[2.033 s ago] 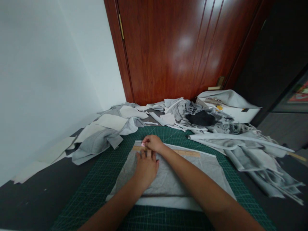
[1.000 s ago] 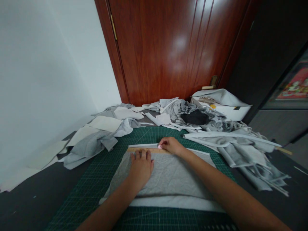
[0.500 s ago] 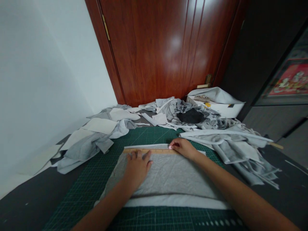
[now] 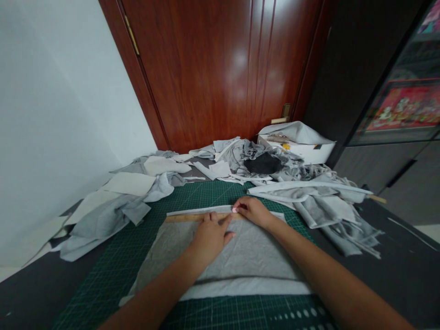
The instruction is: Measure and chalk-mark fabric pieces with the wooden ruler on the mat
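A piece of grey fabric [image 4: 254, 256] lies on the green cutting mat [image 4: 206, 192], with pale strips along its far and near edges. Across its far edge runs a wooden ruler [image 4: 182, 218]. My left hand [image 4: 211, 236] rests on the ruler and fabric, fingers spread and pressing down. Just to its right, my right hand [image 4: 254, 211] pinches a small pink piece of tailor's chalk [image 4: 235, 210] at the ruler's far edge. The right part of the ruler is hidden behind my right hand.
Grey and cream fabric pieces [image 4: 127, 183] are heaped on the left. Scraps [image 4: 233, 156], a black cloth [image 4: 263, 163] and a white box [image 4: 309, 153] stand at the back. More fabric [image 4: 319, 206] lies at right, before a dark cabinet [image 4: 388, 169]. A wooden door [image 4: 213, 68] closes the back.
My left hand has slid right along the ruler, closer to my right hand. My right hand keeps the chalk at the ruler's edge. The whole view has shifted slightly.
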